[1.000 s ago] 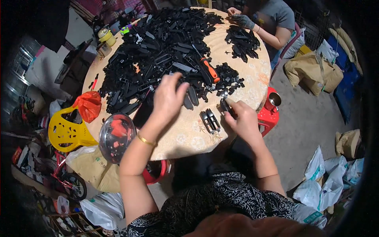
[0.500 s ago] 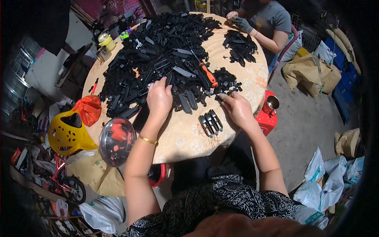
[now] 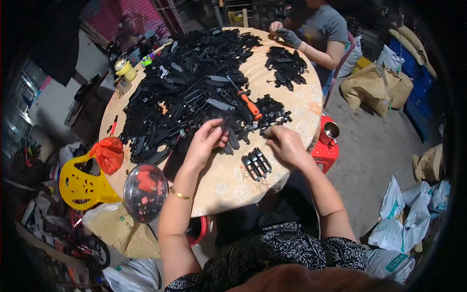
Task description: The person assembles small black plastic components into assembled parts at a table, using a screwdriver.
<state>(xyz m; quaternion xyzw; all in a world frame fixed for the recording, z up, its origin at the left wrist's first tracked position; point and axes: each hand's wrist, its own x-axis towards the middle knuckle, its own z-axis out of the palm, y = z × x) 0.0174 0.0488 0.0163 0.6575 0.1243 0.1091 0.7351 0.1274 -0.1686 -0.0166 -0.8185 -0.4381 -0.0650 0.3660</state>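
Observation:
My left hand (image 3: 206, 142) hovers over the near edge of a big heap of black plastic parts (image 3: 187, 87). Its fingers are curled, and a blurred dark shape at the fingertips is too unclear to name. To the right, my right hand (image 3: 288, 147) is low over the tablecloth, its thumb and fingers pinching a small black plastic part (image 3: 265, 132). Between the hands and nearer to me, several black assembled pieces (image 3: 256, 164) lie side by side in a row. A screwdriver (image 3: 249, 106) with an orange and black handle rests on the heap.
A clear round-lidded container (image 3: 146, 193) is by my left forearm, near a red plastic bag (image 3: 108, 155) and a yellow chair (image 3: 80, 187). A metal cup (image 3: 331, 131) stands on a red stool (image 3: 325, 155). Across the table, a gloved person sits near a smaller black pile (image 3: 286, 65).
My left hand has come off the heap, rightward and toward me, its fingers now curled. My right hand stays near the same spot. The whole view has shifted slightly.

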